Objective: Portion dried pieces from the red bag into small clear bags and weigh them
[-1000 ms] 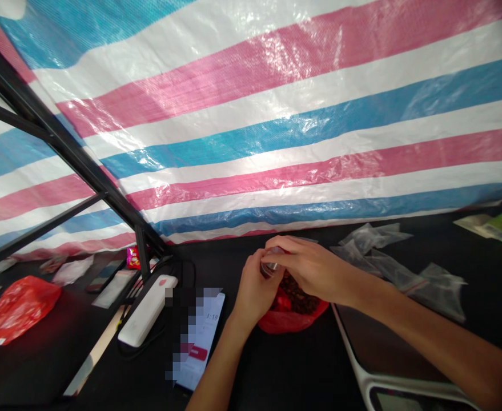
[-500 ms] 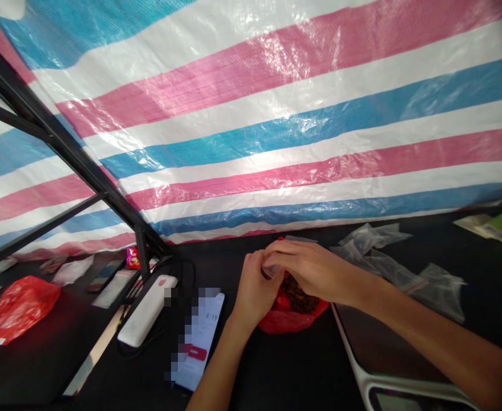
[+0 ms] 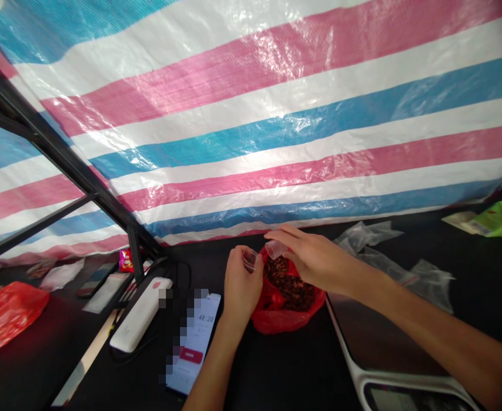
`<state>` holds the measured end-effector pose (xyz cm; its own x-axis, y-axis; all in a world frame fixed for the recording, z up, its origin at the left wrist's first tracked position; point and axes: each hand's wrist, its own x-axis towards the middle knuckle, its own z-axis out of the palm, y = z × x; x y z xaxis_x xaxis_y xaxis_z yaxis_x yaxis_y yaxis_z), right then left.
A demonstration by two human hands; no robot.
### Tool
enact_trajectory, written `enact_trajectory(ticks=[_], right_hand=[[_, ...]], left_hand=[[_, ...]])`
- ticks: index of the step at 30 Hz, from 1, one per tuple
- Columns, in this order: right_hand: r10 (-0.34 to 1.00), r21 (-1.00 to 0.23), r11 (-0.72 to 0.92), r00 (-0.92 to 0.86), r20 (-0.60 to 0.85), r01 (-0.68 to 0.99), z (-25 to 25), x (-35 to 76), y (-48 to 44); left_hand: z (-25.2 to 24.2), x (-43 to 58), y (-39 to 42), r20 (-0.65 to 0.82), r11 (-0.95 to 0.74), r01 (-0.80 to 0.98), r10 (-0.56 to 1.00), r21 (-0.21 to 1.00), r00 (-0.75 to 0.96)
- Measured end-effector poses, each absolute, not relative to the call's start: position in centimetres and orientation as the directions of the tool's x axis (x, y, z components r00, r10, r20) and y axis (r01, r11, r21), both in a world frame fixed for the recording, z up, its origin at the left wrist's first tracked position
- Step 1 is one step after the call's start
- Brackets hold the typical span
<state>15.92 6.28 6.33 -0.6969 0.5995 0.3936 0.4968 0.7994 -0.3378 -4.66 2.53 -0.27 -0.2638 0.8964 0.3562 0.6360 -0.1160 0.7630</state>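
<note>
your left hand (image 3: 242, 285) stands upright, its fingertips pinching a small clear plastic cup (image 3: 249, 260). your right hand (image 3: 313, 260) reaches across, pinching a second clear cup (image 3: 275, 249). both hover over a red plastic bag (image 3: 288, 322) of dark brown pieces (image 3: 285, 285) on the black surface (image 3: 276, 371), with a white power bank (image 3: 139, 315) and a phone (image 3: 193, 342) nearby, beneath a striped tarp (image 3: 276, 142).

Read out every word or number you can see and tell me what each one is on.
"48:20" on the phone screen, which is partly pixelated.
The red button on that screen has text too small to read.
The green packet has markings too blurred to read.
</note>
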Motion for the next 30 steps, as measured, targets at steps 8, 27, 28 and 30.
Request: enact_trajectory(ticks=[8,27,28,30], right_hand=[[0.699,-0.056,0.715,-0.714,0.039,0.697,4.5,16.0,6.4],[0.720,-0.108,0.688,-0.694,-0.014,0.717,4.2,14.5,6.0],[0.721,-0.115,0.687,-0.693,-0.013,0.717,4.2,14.5,6.0],[0.722,-0.137,0.684,-0.691,-0.004,0.716,4.2,14.5,5.9]], left_hand=[[-1.9,-5.1,3.0,0.141,-0.044,0.631,0.985,0.774,-0.104],[-1.7,-4.4,3.5,0.091,-0.038,0.301,0.982,0.953,-0.163],[-1.7,-4.4,3.5,0.085,-0.033,0.290,0.982,0.956,-0.170],[-1.7,-4.4,3.5,0.079,-0.022,0.294,0.980,0.956,-0.183]])
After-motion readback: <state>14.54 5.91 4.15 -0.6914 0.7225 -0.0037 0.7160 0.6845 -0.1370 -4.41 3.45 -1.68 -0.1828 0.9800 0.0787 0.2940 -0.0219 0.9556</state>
